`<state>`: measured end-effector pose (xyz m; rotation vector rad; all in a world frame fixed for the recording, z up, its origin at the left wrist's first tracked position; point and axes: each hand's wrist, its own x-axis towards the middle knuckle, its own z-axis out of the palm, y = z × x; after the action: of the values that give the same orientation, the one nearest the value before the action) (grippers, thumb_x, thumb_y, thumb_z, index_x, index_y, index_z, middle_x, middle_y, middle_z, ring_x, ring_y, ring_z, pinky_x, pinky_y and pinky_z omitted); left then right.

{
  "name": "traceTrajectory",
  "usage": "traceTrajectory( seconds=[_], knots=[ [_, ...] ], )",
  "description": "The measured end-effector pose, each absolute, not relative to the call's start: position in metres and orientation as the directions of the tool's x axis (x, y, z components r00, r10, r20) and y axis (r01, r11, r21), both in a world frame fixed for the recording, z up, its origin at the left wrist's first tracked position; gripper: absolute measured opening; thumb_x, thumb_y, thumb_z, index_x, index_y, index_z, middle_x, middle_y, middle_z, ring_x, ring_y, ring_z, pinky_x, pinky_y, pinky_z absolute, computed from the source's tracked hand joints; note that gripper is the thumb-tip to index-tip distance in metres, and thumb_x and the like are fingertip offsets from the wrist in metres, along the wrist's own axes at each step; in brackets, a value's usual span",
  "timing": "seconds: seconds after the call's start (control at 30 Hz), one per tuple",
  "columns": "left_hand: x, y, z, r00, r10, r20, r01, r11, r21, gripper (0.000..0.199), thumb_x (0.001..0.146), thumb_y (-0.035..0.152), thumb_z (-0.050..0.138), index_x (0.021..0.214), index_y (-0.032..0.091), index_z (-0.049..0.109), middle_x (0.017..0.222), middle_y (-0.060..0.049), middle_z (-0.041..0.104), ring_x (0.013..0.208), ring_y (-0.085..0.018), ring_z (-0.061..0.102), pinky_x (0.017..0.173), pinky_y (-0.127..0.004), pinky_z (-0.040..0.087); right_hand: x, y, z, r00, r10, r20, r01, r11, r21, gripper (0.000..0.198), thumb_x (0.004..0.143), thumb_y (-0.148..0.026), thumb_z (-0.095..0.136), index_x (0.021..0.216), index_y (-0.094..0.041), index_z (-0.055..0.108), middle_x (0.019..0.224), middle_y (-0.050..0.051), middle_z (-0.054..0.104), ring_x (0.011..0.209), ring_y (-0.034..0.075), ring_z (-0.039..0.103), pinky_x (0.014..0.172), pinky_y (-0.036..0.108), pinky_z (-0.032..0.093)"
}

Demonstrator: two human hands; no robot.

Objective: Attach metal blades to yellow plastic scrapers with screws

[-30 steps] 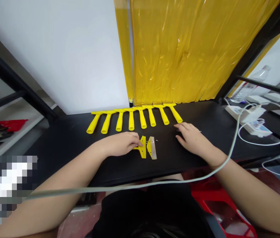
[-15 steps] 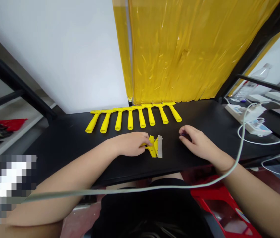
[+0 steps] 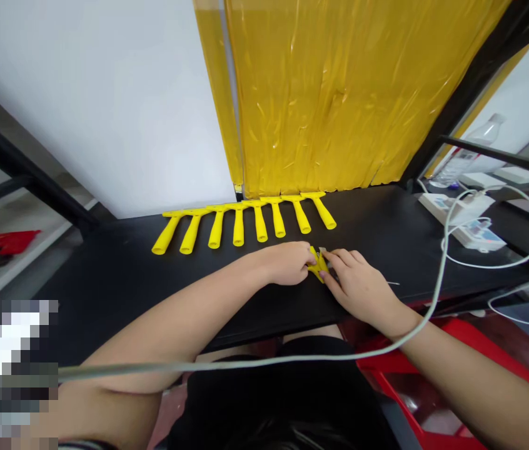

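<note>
My left hand (image 3: 291,262) is closed around the handle of a yellow scraper (image 3: 317,265), whose head points right, low over the black tabletop. Fingers of my right hand (image 3: 359,284) pinch the scraper's head at its blade end, and they cover most of the metal blade. Behind both hands, several yellow scraper handles (image 3: 238,228) lie in a row along the back of the table, their wide ends toward the wall and their round ends toward me.
A white cable (image 3: 264,361) hangs across the view in front of my forearms. On the right of the black table (image 3: 119,275) are a white power strip (image 3: 466,225) and a clear bottle (image 3: 471,153). Black frame posts (image 3: 53,187) stand at both sides. Below right is a red stool-like object (image 3: 414,400).
My left hand has carried the scraper to the right. My right hand has come in from the right and now grips the blade end, covering most of the blade that showed before.
</note>
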<state>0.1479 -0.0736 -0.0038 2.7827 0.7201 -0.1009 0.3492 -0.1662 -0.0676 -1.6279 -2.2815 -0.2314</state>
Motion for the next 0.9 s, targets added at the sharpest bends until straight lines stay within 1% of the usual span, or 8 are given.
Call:
traceTrajectory(
  seconds=[0.13, 0.3, 0.43, 0.53, 0.6, 0.67, 0.77, 0.9],
  knots=[
    [0.162, -0.069, -0.007, 0.878, 0.461, -0.127, 0.478, -0.850, 0.222, 0.041, 0.098, 0.016, 0.052, 0.129, 0.016, 0.078, 0.121, -0.013, 0.072, 0.107, -0.023, 0.071, 0.097, -0.032, 0.055, 0.362, -0.159, -0.073, -0.304, 0.879, 0.368, 0.947, 0.321, 0.016, 0.042, 0.110, -0.033, 0.046, 0.141, -0.010, 0.064, 0.130, 0.017, 0.070, 0.111, 0.033, 0.063, 0.097, 0.046, 0.057],
    [0.161, -0.067, -0.008, 0.874, 0.471, -0.121, 0.486, -0.844, 0.227, 0.042, 0.101, 0.018, 0.050, 0.135, 0.016, 0.075, 0.125, -0.014, 0.072, 0.113, -0.025, 0.071, 0.103, -0.034, 0.054, 0.373, -0.149, -0.074, -0.296, 0.883, 0.364, 0.951, 0.310, 0.021, 0.043, 0.110, -0.035, 0.046, 0.143, -0.011, 0.062, 0.129, 0.017, 0.069, 0.110, 0.035, 0.064, 0.096, 0.048, 0.057],
    [0.142, -0.068, -0.002, 0.848, 0.525, -0.072, 0.525, -0.813, 0.250, 0.045, 0.101, 0.015, 0.044, 0.138, 0.017, 0.071, 0.131, -0.012, 0.073, 0.117, -0.024, 0.071, 0.105, -0.035, 0.053, 0.380, -0.145, -0.070, -0.219, 0.884, 0.414, 0.959, 0.273, -0.076, 0.041, 0.108, -0.038, 0.050, 0.139, -0.013, 0.058, 0.129, 0.019, 0.065, 0.113, 0.037, 0.065, 0.097, 0.050, 0.057],
    [0.119, -0.069, 0.007, 0.808, 0.588, -0.045, 0.572, -0.763, 0.300, 0.046, 0.101, 0.015, 0.042, 0.140, 0.017, 0.066, 0.137, -0.012, 0.073, 0.124, -0.026, 0.068, 0.107, -0.039, 0.052, 0.382, -0.145, -0.063, -0.139, 0.864, 0.485, 0.944, 0.264, -0.200, 0.027, 0.102, -0.025, 0.054, 0.125, -0.014, 0.057, 0.119, 0.018, 0.063, 0.107, 0.036, 0.065, 0.095, 0.050, 0.056],
    [0.102, -0.070, 0.013, 0.756, 0.653, -0.029, 0.613, -0.692, 0.382, 0.044, 0.102, 0.019, 0.044, 0.142, 0.020, 0.062, 0.133, -0.012, 0.073, 0.120, -0.028, 0.069, 0.103, -0.042, 0.053, 0.379, -0.147, -0.056, -0.158, 0.840, 0.519, 0.894, 0.345, -0.287, 0.012, 0.099, -0.017, 0.053, 0.110, -0.018, 0.056, 0.111, 0.015, 0.060, 0.102, 0.032, 0.065, 0.093, 0.047, 0.056],
    [0.085, -0.073, 0.017, 0.678, 0.734, -0.025, 0.643, -0.577, 0.503, 0.040, 0.104, 0.025, 0.045, 0.142, 0.023, 0.058, 0.117, -0.009, 0.075, 0.107, -0.026, 0.071, 0.096, -0.043, 0.054, 0.369, -0.151, -0.050, -0.247, 0.808, 0.535, 0.810, 0.475, -0.344, 0.009, 0.099, -0.013, 0.051, 0.102, -0.021, 0.054, 0.110, 0.013, 0.059, 0.102, 0.029, 0.064, 0.094, 0.044, 0.056],
    [0.065, -0.084, 0.018, 0.595, 0.801, -0.069, 0.562, -0.353, 0.748, 0.038, 0.106, 0.038, 0.050, 0.142, 0.026, 0.047, 0.093, -0.001, 0.067, 0.077, -0.018, 0.065, 0.075, -0.035, 0.055, 0.342, -0.161, -0.044, -0.458, 0.729, 0.509, 0.662, 0.661, -0.353, 0.018, 0.102, -0.007, 0.048, 0.111, -0.020, 0.057, 0.113, 0.012, 0.062, 0.109, 0.026, 0.063, 0.100, 0.042, 0.055],
    [0.050, -0.104, 0.013, 0.599, 0.777, -0.193, 0.396, -0.078, 0.915, 0.070, 0.096, 0.044, 0.072, 0.150, 0.031, 0.029, 0.089, 0.005, 0.060, 0.062, -0.010, 0.054, 0.060, -0.025, 0.047, 0.300, -0.168, -0.044, -0.679, 0.534, 0.505, 0.466, 0.844, -0.266, 0.024, 0.103, -0.003, 0.049, 0.118, -0.017, 0.062, 0.116, 0.011, 0.069, 0.110, 0.024, 0.063, 0.097, 0.039, 0.056]
  ],
)
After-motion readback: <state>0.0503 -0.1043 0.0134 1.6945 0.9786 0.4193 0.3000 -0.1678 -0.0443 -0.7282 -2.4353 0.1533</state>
